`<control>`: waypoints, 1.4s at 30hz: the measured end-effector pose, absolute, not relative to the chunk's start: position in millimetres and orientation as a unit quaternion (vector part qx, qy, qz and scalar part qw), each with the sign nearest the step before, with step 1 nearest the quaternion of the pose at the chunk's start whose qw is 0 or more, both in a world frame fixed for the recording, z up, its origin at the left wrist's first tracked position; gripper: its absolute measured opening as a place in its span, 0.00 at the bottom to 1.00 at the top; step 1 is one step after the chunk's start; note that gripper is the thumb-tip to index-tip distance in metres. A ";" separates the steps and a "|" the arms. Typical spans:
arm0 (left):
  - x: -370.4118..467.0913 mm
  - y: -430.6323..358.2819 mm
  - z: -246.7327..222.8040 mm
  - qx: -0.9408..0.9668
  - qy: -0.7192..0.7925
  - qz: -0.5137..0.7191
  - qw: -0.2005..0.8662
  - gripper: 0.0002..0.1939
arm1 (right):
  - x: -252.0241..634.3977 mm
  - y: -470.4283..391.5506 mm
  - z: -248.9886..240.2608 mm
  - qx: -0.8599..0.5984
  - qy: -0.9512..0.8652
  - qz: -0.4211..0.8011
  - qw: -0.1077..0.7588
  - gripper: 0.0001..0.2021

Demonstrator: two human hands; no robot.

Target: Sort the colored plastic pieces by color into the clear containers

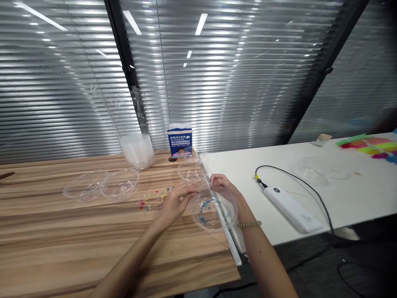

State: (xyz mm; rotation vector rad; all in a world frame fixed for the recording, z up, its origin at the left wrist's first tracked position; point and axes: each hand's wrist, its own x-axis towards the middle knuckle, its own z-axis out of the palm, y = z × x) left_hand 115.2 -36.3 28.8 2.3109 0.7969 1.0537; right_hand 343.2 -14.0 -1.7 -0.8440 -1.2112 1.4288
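Observation:
A clear plastic bowl [207, 227] with small blue pieces [203, 211] scattered round its bottom is over the seam where the wooden and white tabletops meet. My left hand [177, 202] pinches the bowl's rim at the far left. On the far right side, my right hand [223, 184] has its fingers curled closed at the same rim; a beaded bracelet circles that wrist. Just left of my left hand lies a loose pile of small multicoloured pieces [151, 201], partly covered by the hand. Whether anything tiny sits between my fingertips is too small to see.
More clear bowls stand at left [119, 184] and beyond my hands [190, 171]. A stack of clear plastic containers [137, 151] and a blue printed bag [180, 141] are near the blinds. On the white table are a white power bank [291, 209] with a black cable and colourful strips [372, 147].

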 end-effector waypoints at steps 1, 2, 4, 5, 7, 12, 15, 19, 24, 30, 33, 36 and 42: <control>117.0 -39.2 30.4 0.854 0.270 0.377 0.235 0.10 | 342.7 -13.8 -1.4 -0.350 -0.505 0.595 0.518 0.03; 117.8 -40.2 30.3 0.864 0.254 0.370 0.231 0.10 | 342.2 -13.8 -1.2 -0.349 -0.504 0.597 0.518 0.03; 115.2 -36.0 26.4 0.866 0.250 0.374 0.218 0.11 | 341.0 -14.2 -0.6 -0.345 -0.499 0.601 0.521 0.02; 111.7 -31.1 23.0 0.857 0.265 0.388 0.210 0.11 | 340.3 -14.7 -0.3 -0.343 -0.497 0.603 0.521 0.02; 101.3 -17.8 14.7 0.836 0.318 0.407 0.188 0.12 | 339.1 -15.6 0.6 -0.338 -0.494 0.612 0.517 0.02; 74.0 13.9 -9.3 0.832 0.441 0.318 0.113 0.13 | 337.5 -17.6 2.3 -0.321 -0.491 0.629 0.511 0.01; 67.9 21.3 -18.6 0.845 0.457 0.260 0.096 0.14 | 337.8 -17.6 1.4 -0.323 -0.497 0.618 0.517 0.01; 71.0 21.4 -19.9 0.862 0.431 0.251 0.089 0.14 | 338.7 -16.2 -1.0 -0.328 -0.501 0.610 0.519 0.01; 79.5 18.4 -16.6 0.882 0.401 0.235 0.079 0.13 | 340.0 -14.3 -3.0 -0.333 -0.506 0.601 0.522 0.02; 81.6 17.6 -15.7 0.892 0.403 0.202 0.041 0.11 | 340.8 -14.5 -3.6 -0.340 -0.507 0.592 0.526 0.02; 80.7 15.4 -13.1 0.904 0.391 0.176 0.007 0.10 | 340.1 -16.0 -2.5 -0.342 -0.504 0.595 0.524 0.02; 80.3 11.9 -9.0 0.916 0.374 0.138 -0.048 0.08 | 339.5 -16.9 -1.5 -0.344 -0.501 0.599 0.522 0.01; 81.4 12.4 -8.3 0.921 0.368 0.109 -0.066 0.06 | 339.3 -16.6 -0.1 -0.344 -0.502 0.598 0.521 0.02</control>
